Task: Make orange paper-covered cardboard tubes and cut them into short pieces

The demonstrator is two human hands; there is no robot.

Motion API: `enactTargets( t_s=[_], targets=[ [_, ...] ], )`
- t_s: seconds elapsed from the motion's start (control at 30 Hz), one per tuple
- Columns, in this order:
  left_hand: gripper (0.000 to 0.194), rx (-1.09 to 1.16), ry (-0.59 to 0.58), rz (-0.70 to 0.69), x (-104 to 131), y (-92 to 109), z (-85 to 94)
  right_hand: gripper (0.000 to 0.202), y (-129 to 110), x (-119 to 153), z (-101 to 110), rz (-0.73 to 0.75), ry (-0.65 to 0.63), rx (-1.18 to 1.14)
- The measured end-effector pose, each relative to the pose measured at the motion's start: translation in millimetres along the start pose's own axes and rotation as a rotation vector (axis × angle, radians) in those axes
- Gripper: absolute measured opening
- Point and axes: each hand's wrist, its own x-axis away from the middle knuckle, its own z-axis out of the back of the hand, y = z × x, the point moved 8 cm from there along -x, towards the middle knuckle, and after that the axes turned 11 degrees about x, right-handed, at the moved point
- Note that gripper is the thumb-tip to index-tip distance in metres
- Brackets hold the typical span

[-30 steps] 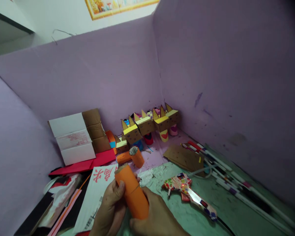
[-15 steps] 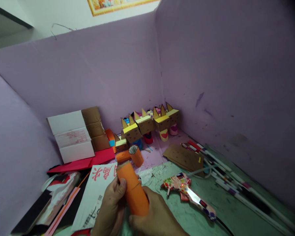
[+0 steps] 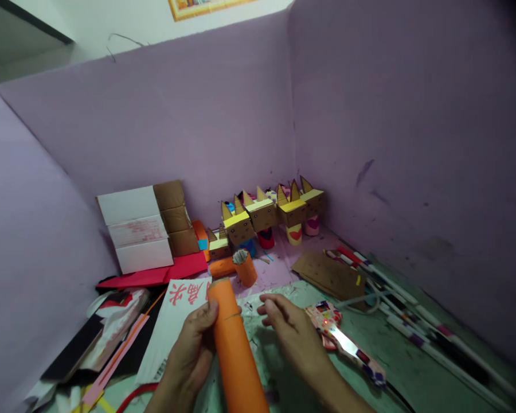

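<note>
My left hand [image 3: 193, 344] grips an orange paper-covered tube [image 3: 234, 350], its thumb on the near side by the upper end. A short dark slit or seam crosses the tube's side. Just right of the tube, my right hand [image 3: 290, 332] is raised apart from it, fingers loosely spread with nothing in them. A patterned hot glue gun [image 3: 344, 341] with a lit red light lies beyond that hand on the right. Two shorter orange tubes rest ahead: an upright one [image 3: 246, 269] with a ridged inside and one lying flat [image 3: 222, 268].
Cardboard animal heads with pointed ears [image 3: 262, 215] stand on coloured tubes at the back. A folded white-and-brown carton [image 3: 137, 229] leans at left behind red sheets [image 3: 183, 268]. Brown cardboard pieces [image 3: 327, 274] and several pens [image 3: 413, 321] lie right; a white printed card [image 3: 167, 332] lies left.
My right hand has let go of the orange tube's lower end and moved up and right. The left hand keeps the tube, now showing more of its length. The view has shifted slightly.
</note>
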Motion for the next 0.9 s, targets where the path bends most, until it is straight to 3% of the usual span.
enactTargets(
  t_s=[0.17,0.33,0.53,0.73,0.9],
  targets=[
    [0.02,-0.014,-0.026,0.05,4,-8,-3.8,0.034,-3,-5,2,-0.032,-0.003,-0.177],
    [0.013,0.068,-0.042,0.282,9,-25,-5.7,0.021,-12,-3,9,0.086,0.058,-0.156],
    [0.015,0.144,-0.193,0.285,15,-36,-10.4,0.038,-26,0,11,0.227,-0.005,-0.191],
    [0.025,0.209,-0.425,0.4,56,-76,-11.3,0.054,-8,7,-4,-0.033,-0.19,-0.396],
    [0.035,0.211,-0.423,0.456,66,-92,0.0,0.049,7,27,-29,-0.258,-0.371,-0.504]
  ],
)
